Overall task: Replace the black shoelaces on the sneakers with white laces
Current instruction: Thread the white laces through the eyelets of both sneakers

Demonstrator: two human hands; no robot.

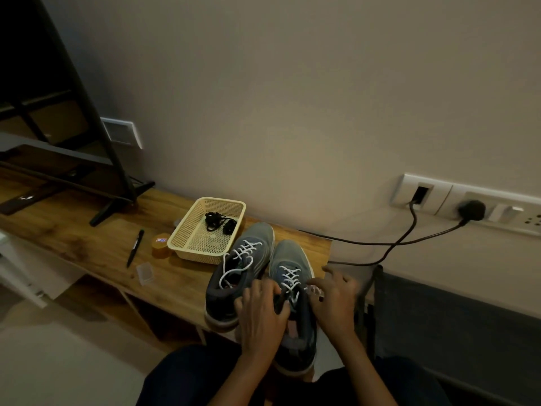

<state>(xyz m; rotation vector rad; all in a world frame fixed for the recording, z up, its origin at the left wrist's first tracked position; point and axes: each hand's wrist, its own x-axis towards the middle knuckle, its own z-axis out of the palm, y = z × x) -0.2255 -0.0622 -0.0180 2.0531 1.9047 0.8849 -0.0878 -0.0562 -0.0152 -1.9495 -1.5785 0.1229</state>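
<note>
I judge task near done: black laces (218,220) in basket (187,232) beyond hands; left hand (260,309) gripping right sneaker (292,291), right hand (336,300) open; left sneaker (237,273) white laces (234,269) loose, untied.

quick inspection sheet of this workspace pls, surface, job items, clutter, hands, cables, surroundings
surface: wooden bench against the wall
job's things: two sneakers side by side, both with white laces; black laces in cream basket
clutter: pen, orange tub, clear packet
grippers: left hand and right hand on the nearer sneaker's collar
cables: two black cables from wall sockets
surroundings: tv at left, plain wall
</note>
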